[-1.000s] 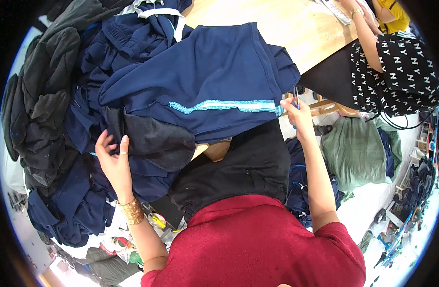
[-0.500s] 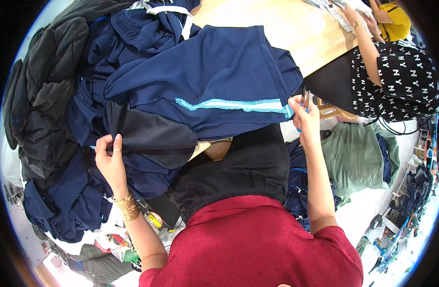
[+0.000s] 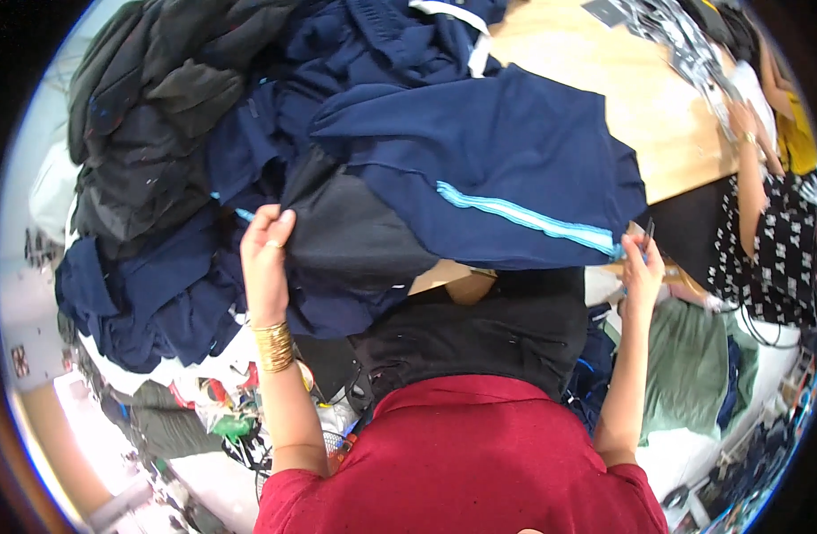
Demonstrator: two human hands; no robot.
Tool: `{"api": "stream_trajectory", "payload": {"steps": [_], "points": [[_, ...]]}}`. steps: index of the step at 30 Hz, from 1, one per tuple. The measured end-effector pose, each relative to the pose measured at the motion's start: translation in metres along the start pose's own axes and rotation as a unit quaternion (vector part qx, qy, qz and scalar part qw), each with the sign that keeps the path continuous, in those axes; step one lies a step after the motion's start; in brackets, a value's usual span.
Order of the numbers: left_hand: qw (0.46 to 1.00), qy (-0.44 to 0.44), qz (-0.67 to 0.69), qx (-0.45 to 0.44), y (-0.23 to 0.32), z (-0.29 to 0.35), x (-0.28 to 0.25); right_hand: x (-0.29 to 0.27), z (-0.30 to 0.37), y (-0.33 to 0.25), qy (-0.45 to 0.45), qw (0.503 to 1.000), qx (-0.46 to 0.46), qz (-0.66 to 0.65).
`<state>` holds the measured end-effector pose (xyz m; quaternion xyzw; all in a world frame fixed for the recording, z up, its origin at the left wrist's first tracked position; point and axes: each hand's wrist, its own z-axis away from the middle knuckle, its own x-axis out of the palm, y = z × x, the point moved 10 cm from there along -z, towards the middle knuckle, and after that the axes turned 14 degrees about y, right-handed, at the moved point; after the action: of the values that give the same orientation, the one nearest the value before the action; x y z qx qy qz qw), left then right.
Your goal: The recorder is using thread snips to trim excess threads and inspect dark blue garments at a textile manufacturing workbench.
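A navy garment [image 3: 515, 133] with a light blue and white stripe [image 3: 529, 216] along one side lies across the table's near edge, turned so a dark inner piece [image 3: 355, 222] shows at its left. My left hand [image 3: 266, 258] is closed, pinching that dark piece's left edge between thumb and fingers. At the right end of the stripe, my right hand [image 3: 642, 264] is closed around small scissors [image 3: 650, 229], their blades pointing up and away. Its fingertips also touch the garment's hem corner. The scissors' handles are mostly hidden in the palm.
More navy garments [image 3: 373, 44] are heaped behind, with a dark grey pile [image 3: 150, 133] at left. Part of the wooden table [image 3: 560, 44] shows at the far right. A co-worker's hand [image 3: 742, 120] handles pale pieces there. Green cloth [image 3: 684, 365] lies low on the right.
The view has shifted, so the garment and both hands appear farther right. The stripe end and my right hand sit lower, nearer my body. Both hands keep their hold.
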<state>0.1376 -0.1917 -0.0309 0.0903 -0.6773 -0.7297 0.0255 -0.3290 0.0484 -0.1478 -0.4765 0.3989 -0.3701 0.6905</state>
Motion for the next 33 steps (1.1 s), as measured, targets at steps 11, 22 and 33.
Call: {"api": "stream_trajectory", "payload": {"steps": [11,22,33], "points": [[0.983,-0.059,0.151,-0.088,0.002,0.008,0.012,0.080,0.047,-0.073,-0.074,0.959,-0.238,0.137],[0.993,0.023,-0.081,0.079,0.015,0.005,-0.004,0.190,0.060,-0.160,-0.204,0.923,-0.324,0.047],[0.890,-0.040,-0.333,0.308,0.046,-0.044,0.080,0.166,-0.177,-0.082,0.134,0.840,-0.398,0.343]]}}
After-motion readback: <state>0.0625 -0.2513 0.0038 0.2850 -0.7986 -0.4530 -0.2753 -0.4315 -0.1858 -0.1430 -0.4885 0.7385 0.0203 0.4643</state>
